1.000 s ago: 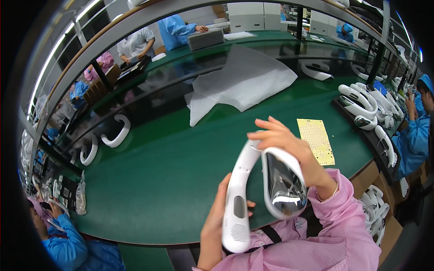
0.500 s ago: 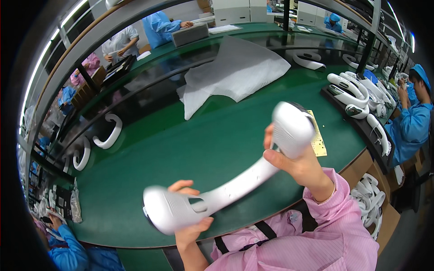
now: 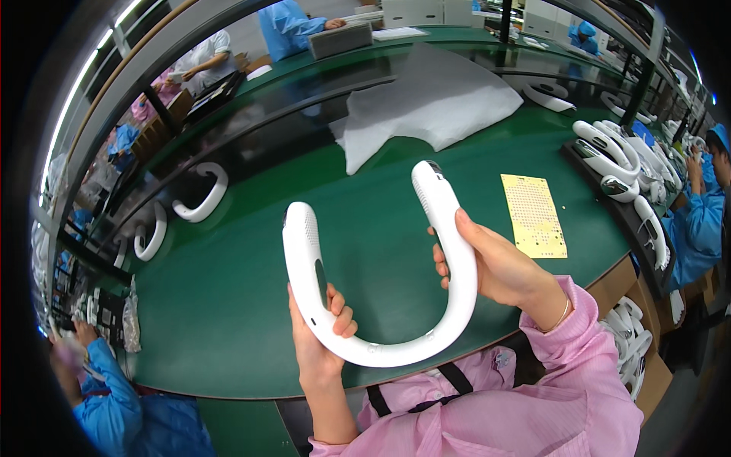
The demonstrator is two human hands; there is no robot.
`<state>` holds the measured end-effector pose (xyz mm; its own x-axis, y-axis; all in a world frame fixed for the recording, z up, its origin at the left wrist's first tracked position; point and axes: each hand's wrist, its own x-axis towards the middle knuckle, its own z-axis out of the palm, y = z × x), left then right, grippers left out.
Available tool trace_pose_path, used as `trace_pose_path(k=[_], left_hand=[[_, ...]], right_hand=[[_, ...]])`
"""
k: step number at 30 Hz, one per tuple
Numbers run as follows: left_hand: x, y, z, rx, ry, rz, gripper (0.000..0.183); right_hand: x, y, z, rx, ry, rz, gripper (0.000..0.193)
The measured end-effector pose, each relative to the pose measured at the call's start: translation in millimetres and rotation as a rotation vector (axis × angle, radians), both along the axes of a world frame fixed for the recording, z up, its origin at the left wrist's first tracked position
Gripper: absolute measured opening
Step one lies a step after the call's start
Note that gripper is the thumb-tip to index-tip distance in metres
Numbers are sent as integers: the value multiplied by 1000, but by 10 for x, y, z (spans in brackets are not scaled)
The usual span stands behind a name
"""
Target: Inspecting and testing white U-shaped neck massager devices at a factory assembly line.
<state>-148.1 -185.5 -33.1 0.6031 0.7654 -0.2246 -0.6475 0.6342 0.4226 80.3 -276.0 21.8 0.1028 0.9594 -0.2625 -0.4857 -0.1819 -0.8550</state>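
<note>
A white U-shaped neck fan (image 3: 388,353) is held up over the green bench, its two ends pointing away from me and its curve nearest my body. My left hand (image 3: 324,339) grips its left arm, fingers wrapped inward beside a dark oval inset. Around the right arm my right hand (image 3: 495,259) is closed, thumb on top and fingertips showing on the inner side. Fine vent slots run along both arms near the ends. To the right of my right hand lies a yellow perforated sheet (image 3: 534,216) on the bench.
A white foam sheet (image 3: 434,107) lies across the far side of the green bench (image 3: 228,305). More neck fans (image 3: 204,194) rest at the left. A black tray (image 3: 609,206) of white fans stands at right, above a cardboard box (image 3: 647,373) of white parts. Co-workers (image 3: 700,221) sit on both sides.
The neck fan has been turned from end-on, with its ends toward the sides, to a face-up U. Both hands have come closer together and keep their hold. The view has shifted slightly.
</note>
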Motion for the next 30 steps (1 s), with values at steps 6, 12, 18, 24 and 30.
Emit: trace_pose_path(k=[6,12,18,24,30], left_hand=[[179,17,44,94,95,342,56],[179,143,-168,-53,-151,290,32],[70,206,-7,200,51,268,47],[78,213,81,380,308,297,46],[129,274,108,431,415,368,33]], right_hand=[[-291,80,-135,212,170,-159,33],[-613,92,-525,431,191,111,56],[77,199,-355,-154,402,661,61],[-471,124,63,215,-1272,874,40],[-655,98,-70,207,-1536,757,33]])
